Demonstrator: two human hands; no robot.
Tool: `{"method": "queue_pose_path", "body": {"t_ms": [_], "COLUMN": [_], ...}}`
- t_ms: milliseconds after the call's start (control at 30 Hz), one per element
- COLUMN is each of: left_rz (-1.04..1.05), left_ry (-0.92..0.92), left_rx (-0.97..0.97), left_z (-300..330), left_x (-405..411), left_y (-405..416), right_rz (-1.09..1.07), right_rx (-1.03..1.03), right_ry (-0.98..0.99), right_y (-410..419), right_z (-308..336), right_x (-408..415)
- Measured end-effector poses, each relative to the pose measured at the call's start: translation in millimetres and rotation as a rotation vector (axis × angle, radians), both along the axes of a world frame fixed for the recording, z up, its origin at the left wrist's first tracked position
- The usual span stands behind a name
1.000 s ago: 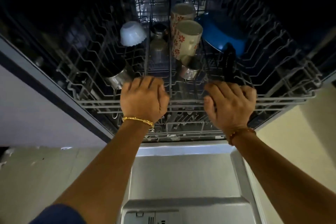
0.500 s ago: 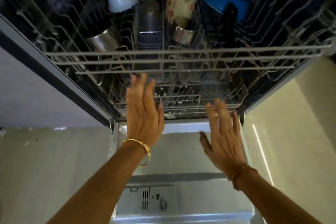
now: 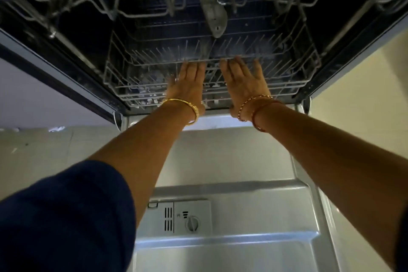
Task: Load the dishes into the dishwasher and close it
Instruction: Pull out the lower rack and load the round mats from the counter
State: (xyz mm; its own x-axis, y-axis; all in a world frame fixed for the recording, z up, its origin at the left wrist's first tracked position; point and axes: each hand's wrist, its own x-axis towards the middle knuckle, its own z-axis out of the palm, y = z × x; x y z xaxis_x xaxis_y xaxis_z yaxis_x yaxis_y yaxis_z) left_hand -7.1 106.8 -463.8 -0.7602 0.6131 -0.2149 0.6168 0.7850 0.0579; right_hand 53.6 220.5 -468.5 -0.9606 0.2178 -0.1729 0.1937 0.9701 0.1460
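Wire lower rack (image 3: 132,89) sits near the dishwasher's (image 3: 55,68) front edge, over the dropped door (image 3: 220,150). Left hand (image 3: 187,83) and right hand (image 3: 242,81) lay straight, close-set fingers flat against its front rail, likely to push it in; its contents are blurred.

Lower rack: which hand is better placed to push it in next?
Neither clearly. Left hand and right hand both lie flat against the lower rack front, side by side near the middle.

Pale tiled floor (image 3: 39,146) lies dimly lit beside a grey cabinet panel (image 3: 33,95) at left.
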Motion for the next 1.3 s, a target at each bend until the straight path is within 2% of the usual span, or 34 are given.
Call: {"method": "queue_pose_path", "body": {"t_ms": [100,333,567,967,1167,1300], "left_rz": [0.02,0.084,0.132,0.077,0.013,0.026], "left_ry": [0.027,-0.087,-0.128,-0.208,-0.303,-0.307], "left_rx": [0.01,-0.001,-0.009,-0.006,-0.137,-0.126], "left_z": [3,9,16,10,16,14], "left_x": [3,47,91,236,306,337], "left_y": [-2,-15,-35,-125,-168,-183], "right_rz": [-0.041,-0.123,-0.107,-0.141,-0.208,-0.243], "right_rx": [-0.04,-0.143,-0.183,-0.294,-0.261,-0.257], "right_ry": [-0.005,-0.058,-0.094,-0.259,-0.291,-0.267], "right_y": [-7,-37,-57,-133,-179,-197], "right_z": [3,6,11,17,12,5], "right_x": [3,46,94,238,308,340]}}
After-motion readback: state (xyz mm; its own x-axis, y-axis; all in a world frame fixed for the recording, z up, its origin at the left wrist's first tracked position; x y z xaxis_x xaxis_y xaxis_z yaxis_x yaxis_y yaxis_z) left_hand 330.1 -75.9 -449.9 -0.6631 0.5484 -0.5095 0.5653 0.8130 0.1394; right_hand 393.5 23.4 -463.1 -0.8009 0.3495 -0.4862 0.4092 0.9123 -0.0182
